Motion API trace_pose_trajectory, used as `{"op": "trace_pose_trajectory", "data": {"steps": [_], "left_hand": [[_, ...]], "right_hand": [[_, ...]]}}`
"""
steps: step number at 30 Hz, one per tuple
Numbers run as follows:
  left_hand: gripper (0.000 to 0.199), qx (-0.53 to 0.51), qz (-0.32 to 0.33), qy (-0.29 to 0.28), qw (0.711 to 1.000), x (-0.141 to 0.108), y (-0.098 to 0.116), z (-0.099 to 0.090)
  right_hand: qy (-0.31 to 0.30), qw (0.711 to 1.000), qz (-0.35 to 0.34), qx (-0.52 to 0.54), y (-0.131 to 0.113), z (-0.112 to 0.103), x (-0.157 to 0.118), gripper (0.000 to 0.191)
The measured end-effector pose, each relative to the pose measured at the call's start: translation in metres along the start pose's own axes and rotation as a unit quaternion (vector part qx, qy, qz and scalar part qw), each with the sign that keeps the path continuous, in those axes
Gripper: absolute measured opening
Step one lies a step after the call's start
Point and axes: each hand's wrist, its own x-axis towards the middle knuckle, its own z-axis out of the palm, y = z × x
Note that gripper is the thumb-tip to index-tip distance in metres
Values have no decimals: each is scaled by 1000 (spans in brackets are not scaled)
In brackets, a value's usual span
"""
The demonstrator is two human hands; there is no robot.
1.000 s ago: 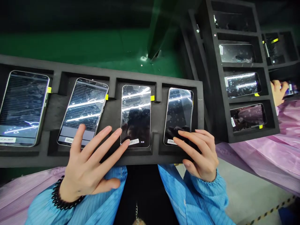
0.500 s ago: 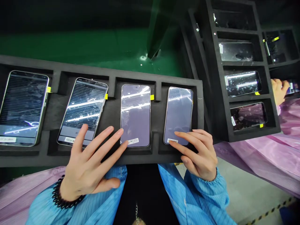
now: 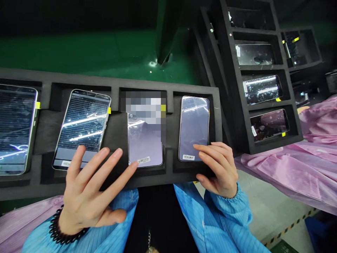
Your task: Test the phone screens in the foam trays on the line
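A black foam tray (image 3: 168, 179) lies before me with several smartphones in separate slots. My left hand (image 3: 86, 196) is open, fingers spread, palm down. Its index fingertip rests by the barcode label at the lower left corner of a phone with a plain greyish-lilac screen (image 3: 144, 144); that phone's upper part is pixelated. The other left fingers hover over the lower part of a phone showing lines of text (image 3: 81, 119). My right hand (image 3: 219, 168) is open, its fingertips over the lower right of the rightmost phone (image 3: 193, 123), whose label is uncovered. Neither hand grasps anything.
Another phone (image 3: 13, 130) is cut off at the left edge. At right stands a second black tray (image 3: 272, 67) with several phones. Behind is a green surface (image 3: 105, 52). Pink sleeves of another person (image 3: 321, 123) are at the right, and pink cloth (image 3: 28, 221) at lower left.
The view has shifted, so the trays sit further left. My right fingertips have moved off the label of the rightmost phone. The other person's hand at right is now mostly out of sight.
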Motion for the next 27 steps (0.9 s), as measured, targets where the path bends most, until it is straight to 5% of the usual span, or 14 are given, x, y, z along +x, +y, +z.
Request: {"op": "trace_pose_trajectory", "data": {"steps": [10, 15, 22, 27], "left_hand": [[72, -10, 8, -28, 1000, 1, 0, -1], [73, -3, -3, 6, 1000, 1, 0, 0], [73, -2, 13, -22, 1000, 0, -1, -2], [74, -13, 4, -15, 1000, 0, 0, -2]], "right_hand": [[-21, 999, 0, -24, -3, -1, 4, 37], [20, 1000, 2, 0, 2, 2, -1, 56], [-8, 1000, 3, -23, -2, -1, 3, 34], [-5, 1000, 0, -15, -1, 0, 1, 36]]}}
